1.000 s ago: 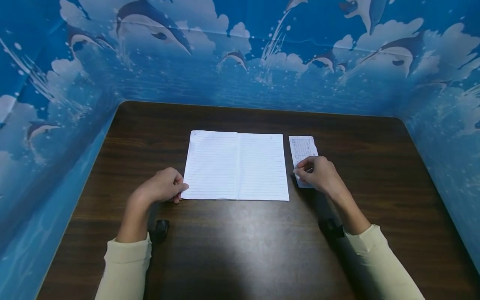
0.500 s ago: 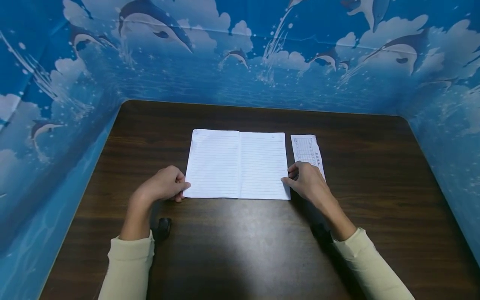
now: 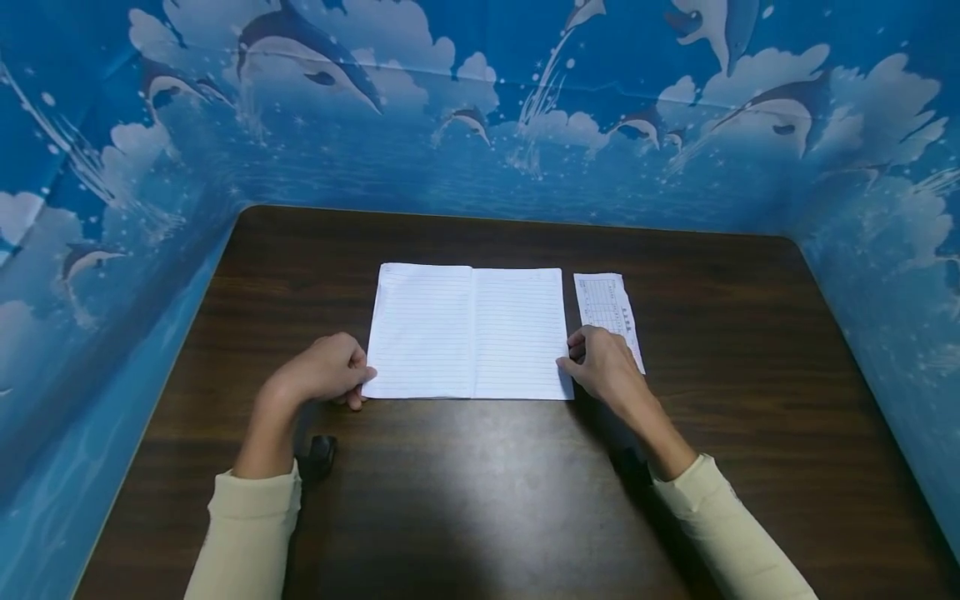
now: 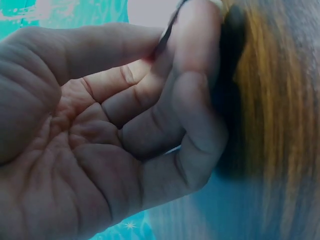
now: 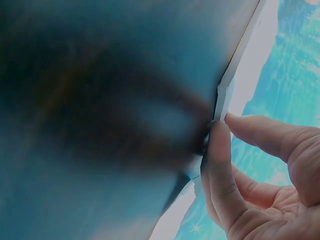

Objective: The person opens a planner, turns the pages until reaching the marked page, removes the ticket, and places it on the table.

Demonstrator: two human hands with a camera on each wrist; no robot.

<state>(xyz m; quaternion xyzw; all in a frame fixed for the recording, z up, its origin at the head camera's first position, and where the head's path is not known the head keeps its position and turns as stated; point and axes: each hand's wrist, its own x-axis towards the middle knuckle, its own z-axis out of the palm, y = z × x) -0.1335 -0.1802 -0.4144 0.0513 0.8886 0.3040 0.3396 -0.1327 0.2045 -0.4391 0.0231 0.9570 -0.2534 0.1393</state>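
An open notebook (image 3: 517, 333) with blank ruled pages lies flat on the dark wooden table. My left hand (image 3: 330, 369) pinches its lower left edge, thumb on top and curled fingers beneath; in the left wrist view the left hand (image 4: 125, 125) has thumb and index finger closed on that edge. At the lower right edge, my right hand (image 3: 603, 362) has its thumb over the page. The right wrist view shows the right hand (image 5: 265, 175) pinching the notebook's edge (image 5: 227, 85) between thumb and index finger. A printed paper slip (image 3: 607, 300) lies partly behind this hand.
The wooden table (image 3: 465, 483) reaches out on all sides of the notebook. A blue curtain (image 3: 487, 158) printed with dolphins hangs around its back and sides. A small black device (image 3: 322, 454) sits by the left wrist.
My right hand has moved left, from over the paper slip to the notebook's right edge, and now pinches it. The slip has tilted slightly. My left hand stays at the left edge.
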